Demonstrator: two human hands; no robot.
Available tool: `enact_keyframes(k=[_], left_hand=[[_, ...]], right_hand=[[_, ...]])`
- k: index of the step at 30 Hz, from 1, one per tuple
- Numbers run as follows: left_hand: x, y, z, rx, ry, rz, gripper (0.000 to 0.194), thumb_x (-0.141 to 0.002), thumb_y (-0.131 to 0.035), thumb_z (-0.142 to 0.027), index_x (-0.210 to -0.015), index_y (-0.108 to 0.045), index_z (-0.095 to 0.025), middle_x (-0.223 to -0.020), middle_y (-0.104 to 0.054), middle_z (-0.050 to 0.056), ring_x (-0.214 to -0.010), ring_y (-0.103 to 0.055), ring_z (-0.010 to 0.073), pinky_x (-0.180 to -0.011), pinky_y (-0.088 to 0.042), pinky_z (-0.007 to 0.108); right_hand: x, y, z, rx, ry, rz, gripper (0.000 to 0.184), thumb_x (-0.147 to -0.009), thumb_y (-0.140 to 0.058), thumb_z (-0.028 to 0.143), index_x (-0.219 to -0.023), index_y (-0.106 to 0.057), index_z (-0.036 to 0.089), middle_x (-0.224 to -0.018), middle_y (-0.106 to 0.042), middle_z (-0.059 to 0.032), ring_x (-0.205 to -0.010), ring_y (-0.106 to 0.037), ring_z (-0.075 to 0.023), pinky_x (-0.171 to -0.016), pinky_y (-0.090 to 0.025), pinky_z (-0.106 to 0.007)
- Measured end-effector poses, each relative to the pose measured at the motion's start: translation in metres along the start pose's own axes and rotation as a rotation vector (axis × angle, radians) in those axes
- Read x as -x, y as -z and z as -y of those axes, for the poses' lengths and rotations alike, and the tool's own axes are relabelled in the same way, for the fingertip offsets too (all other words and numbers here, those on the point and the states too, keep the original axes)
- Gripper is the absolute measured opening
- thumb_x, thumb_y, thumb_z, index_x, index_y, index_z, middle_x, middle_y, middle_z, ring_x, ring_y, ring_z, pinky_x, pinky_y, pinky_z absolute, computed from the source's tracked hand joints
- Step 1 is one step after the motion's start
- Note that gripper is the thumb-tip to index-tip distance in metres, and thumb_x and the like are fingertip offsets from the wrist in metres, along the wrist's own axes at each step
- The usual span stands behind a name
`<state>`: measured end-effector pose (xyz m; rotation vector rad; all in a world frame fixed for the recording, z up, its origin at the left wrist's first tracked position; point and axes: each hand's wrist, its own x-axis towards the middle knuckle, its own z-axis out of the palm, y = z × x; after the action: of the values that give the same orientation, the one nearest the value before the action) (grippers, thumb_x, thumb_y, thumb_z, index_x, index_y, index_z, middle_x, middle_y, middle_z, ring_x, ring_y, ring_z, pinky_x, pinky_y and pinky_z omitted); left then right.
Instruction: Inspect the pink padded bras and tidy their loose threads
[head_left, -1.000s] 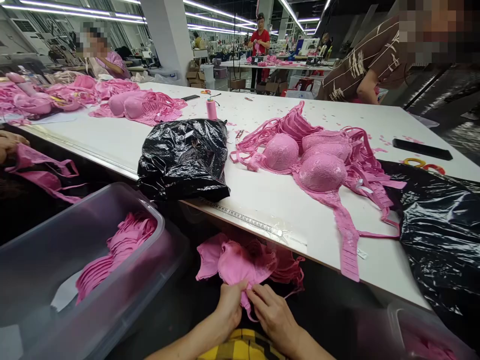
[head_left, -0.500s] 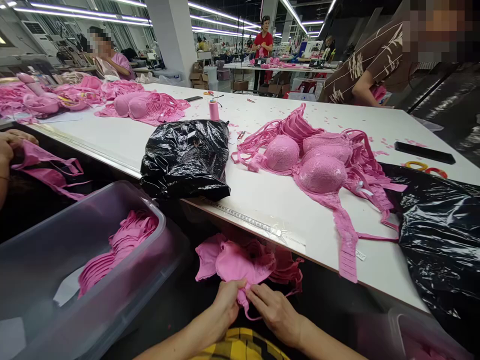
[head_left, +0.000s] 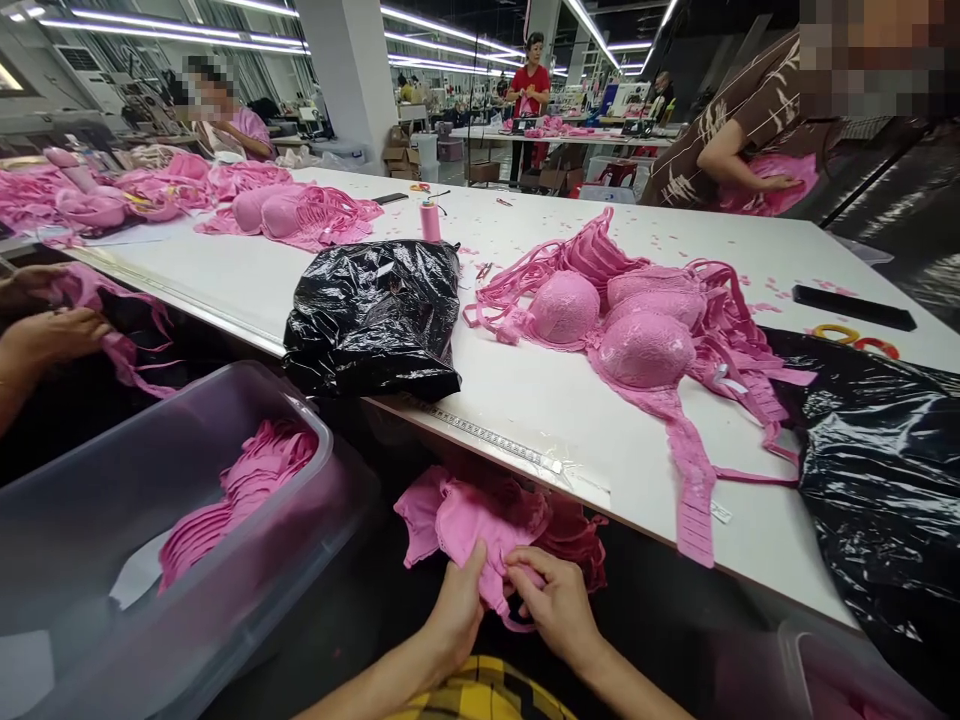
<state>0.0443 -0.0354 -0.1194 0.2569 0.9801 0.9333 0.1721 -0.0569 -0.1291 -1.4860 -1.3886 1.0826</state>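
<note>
Below the table's front edge I hold a pink bra [head_left: 469, 520], its smooth inner side turned up. My left hand [head_left: 459, 600] grips it from the left, thumb on top of the cloth. My right hand [head_left: 551, 595] pinches its right part with thumb and fingers. A strap loops down between the two hands. Behind it, darker pink folds hang in the shadow under the table. On the white table [head_left: 510, 410] lies a heap of pink lace bras [head_left: 649, 345], cups up, with straps and bands spread out.
A grey plastic bin [head_left: 322, 450] with stacked pink pieces [head_left: 247, 480] stands at left. Black plastic bags [head_left: 375, 320] lie on the table, with a pink thread spool [head_left: 429, 222], a tape measure [head_left: 487, 435] and scissors [head_left: 855, 340]. Co-workers handle pink garments at left and far right.
My right hand has moved up along the bra, and my left thumb now lies higher on it. The co-worker at right has lifted a pink garment into view; another's hands at left have shifted.
</note>
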Motion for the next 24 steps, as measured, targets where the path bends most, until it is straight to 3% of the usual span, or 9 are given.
enact_keyframes(k=[2, 5, 7, 10, 12, 17, 20, 24], left_hand=[[0.001, 0.0, -0.001, 0.007, -0.011, 0.026, 0.037, -0.065, -0.075, -0.041, -0.086, -0.062, -0.014, -0.083, -0.068, 0.008, -0.082, -0.063, 0.023, -0.077, -0.047, 0.034], [0.001, -0.002, 0.0, 0.011, -0.046, 0.068, 0.038, -0.065, -0.076, -0.038, -0.093, -0.063, -0.015, -0.094, -0.068, 0.009, -0.092, -0.061, 0.0225, -0.083, -0.045, 0.033], [-0.001, -0.002, 0.004, -0.024, -0.074, 0.086, 0.036, -0.065, -0.076, -0.036, -0.093, -0.063, -0.016, -0.092, -0.067, 0.007, -0.089, -0.061, 0.0203, -0.083, -0.045, 0.031], [-0.005, 0.001, 0.009, -0.106, -0.06, 0.082, 0.035, -0.066, -0.075, -0.04, -0.087, -0.066, -0.013, -0.08, -0.067, 0.006, -0.079, -0.06, 0.0183, -0.076, -0.045, 0.029], [-0.006, 0.005, 0.011, -0.112, 0.025, 0.095, 0.038, -0.065, -0.075, -0.043, -0.086, -0.067, -0.013, -0.078, -0.067, 0.006, -0.08, -0.06, 0.0184, -0.074, -0.045, 0.028], [0.003, 0.014, 0.01, -0.12, 0.293, 0.155, 0.039, -0.068, -0.071, -0.046, -0.089, -0.068, -0.013, -0.08, -0.066, 0.008, -0.076, -0.06, 0.0186, -0.073, -0.048, 0.034], [0.008, 0.016, 0.011, -0.281, 0.34, 0.192, 0.043, -0.072, -0.063, -0.053, -0.09, -0.067, -0.015, -0.085, -0.066, 0.009, -0.071, -0.061, 0.0186, -0.064, -0.05, 0.033], [0.008, 0.013, 0.015, -0.538, 0.373, 0.268, 0.046, -0.074, -0.057, -0.057, -0.075, -0.068, -0.013, -0.075, -0.066, 0.011, -0.058, -0.058, 0.0158, -0.056, -0.046, 0.027]], right_hand=[[0.002, -0.003, 0.001, -0.088, -0.093, -0.009, 0.02, -0.082, -0.055, 0.032, -0.087, -0.069, 0.018, -0.081, -0.067, -0.0064, -0.045, -0.058, -0.0123, -0.035, -0.045, -0.02], [0.004, -0.005, -0.001, -0.107, -0.031, -0.028, 0.023, -0.081, -0.056, 0.034, -0.092, -0.07, 0.02, -0.095, -0.067, -0.0086, -0.063, -0.064, -0.0169, -0.041, -0.05, -0.021], [0.004, -0.008, -0.001, -0.114, -0.023, -0.069, 0.024, -0.081, -0.056, 0.036, -0.092, -0.071, 0.021, -0.099, -0.067, -0.0089, -0.061, -0.064, -0.0166, -0.044, -0.051, -0.022], [0.0, -0.013, -0.001, -0.132, -0.081, -0.165, 0.026, -0.08, -0.057, 0.038, -0.089, -0.071, 0.019, -0.089, -0.069, -0.0082, -0.048, -0.058, -0.0133, -0.047, -0.051, -0.025], [-0.002, -0.014, -0.001, -0.138, -0.123, -0.194, 0.028, -0.077, -0.059, 0.04, -0.088, -0.07, 0.018, -0.08, -0.07, -0.0072, -0.045, -0.057, -0.0137, -0.049, -0.05, -0.025], [-0.002, -0.007, -0.004, -0.219, -0.261, -0.066, 0.031, -0.069, -0.065, 0.044, -0.084, -0.07, 0.017, -0.055, -0.064, -0.0015, -0.039, -0.056, -0.0148, -0.04, -0.043, -0.023], [-0.002, -0.005, -0.007, -0.316, -0.383, -0.005, 0.03, -0.065, -0.066, 0.042, -0.081, -0.067, 0.016, -0.045, -0.058, 0.0025, -0.033, -0.052, -0.0129, -0.036, -0.038, -0.021], [-0.002, -0.004, -0.013, -0.321, -0.432, 0.026, 0.028, -0.065, -0.063, 0.037, -0.081, -0.065, 0.014, -0.039, -0.055, 0.0038, -0.032, -0.052, -0.0123, -0.034, -0.033, -0.018]])
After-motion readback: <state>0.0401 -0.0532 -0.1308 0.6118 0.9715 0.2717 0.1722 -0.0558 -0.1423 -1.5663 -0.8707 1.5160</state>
